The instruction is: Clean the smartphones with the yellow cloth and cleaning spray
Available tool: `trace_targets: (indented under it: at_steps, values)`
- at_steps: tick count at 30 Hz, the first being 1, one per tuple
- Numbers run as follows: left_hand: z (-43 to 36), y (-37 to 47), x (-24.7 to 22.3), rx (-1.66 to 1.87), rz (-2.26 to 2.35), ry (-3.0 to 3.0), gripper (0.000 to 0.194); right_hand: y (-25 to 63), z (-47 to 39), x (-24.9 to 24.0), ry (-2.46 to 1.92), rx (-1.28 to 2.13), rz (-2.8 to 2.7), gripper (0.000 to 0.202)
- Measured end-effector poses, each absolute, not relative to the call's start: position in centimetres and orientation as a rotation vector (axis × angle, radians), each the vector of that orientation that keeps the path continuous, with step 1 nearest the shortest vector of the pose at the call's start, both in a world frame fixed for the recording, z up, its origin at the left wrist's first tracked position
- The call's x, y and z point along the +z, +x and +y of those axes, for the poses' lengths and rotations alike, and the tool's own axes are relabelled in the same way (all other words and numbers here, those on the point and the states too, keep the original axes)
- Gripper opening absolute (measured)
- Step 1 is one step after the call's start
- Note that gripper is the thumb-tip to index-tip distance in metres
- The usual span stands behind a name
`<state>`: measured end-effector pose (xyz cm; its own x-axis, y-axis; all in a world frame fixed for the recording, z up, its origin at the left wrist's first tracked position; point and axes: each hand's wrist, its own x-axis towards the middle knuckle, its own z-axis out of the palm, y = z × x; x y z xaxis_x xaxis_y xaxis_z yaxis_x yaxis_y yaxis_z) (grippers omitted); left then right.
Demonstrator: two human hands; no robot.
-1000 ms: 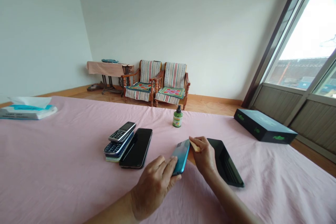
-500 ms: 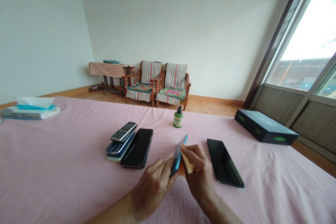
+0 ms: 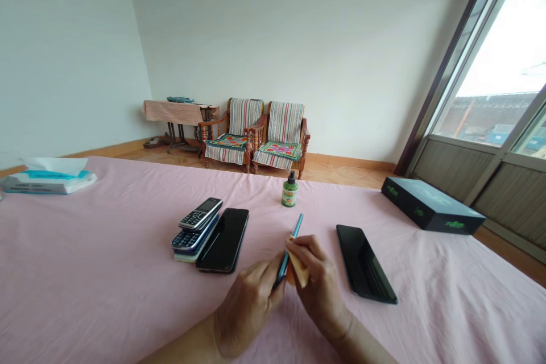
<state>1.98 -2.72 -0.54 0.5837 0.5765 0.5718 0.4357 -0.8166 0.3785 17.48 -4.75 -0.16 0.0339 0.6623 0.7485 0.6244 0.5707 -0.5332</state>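
A blue-edged phone (image 3: 298, 225) stands on its edge in front of me, its thin side turned upward. My left hand (image 3: 249, 304) grips its near end between thumb and fingers. In my right hand (image 3: 321, 284) is a folded yellow cloth (image 3: 300, 271), pinched against the phone's upper edge. Left of my hands lies a dark smartphone (image 3: 225, 240), beside a small stack of phones topped by a keypad phone (image 3: 201, 214). Another black smartphone (image 3: 365, 261) lies face up to the right. Beyond the hands stands a green spray bottle (image 3: 289, 191) with a black top.
A pink cloth (image 3: 106, 273) covers the table. A tissue pack (image 3: 51, 177) lies at the far left, and a black box (image 3: 430, 207) with green lettering at the right. Past the table are two wooden armchairs (image 3: 279, 136) and a cloth-covered sewing table (image 3: 179, 114).
The phone has turned so its thin edge faces me more and its broad side shows less. My right hand with the cloth has shifted slightly left along the edge.
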Motion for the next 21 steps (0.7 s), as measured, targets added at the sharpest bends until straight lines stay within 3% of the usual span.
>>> trace_targets:
  at_steps: [12,21]
  values:
    - [-2.7,2.1,-0.8,1.154,0.864,2.690,0.031,21.5,2.8,1.8,-1.421,0.017,-1.537,0.025]
    - [-2.7,2.2,-0.8,1.080,0.882,2.685,0.032,19.9,-0.6,0.7,-1.248,0.017,-1.662,0.027]
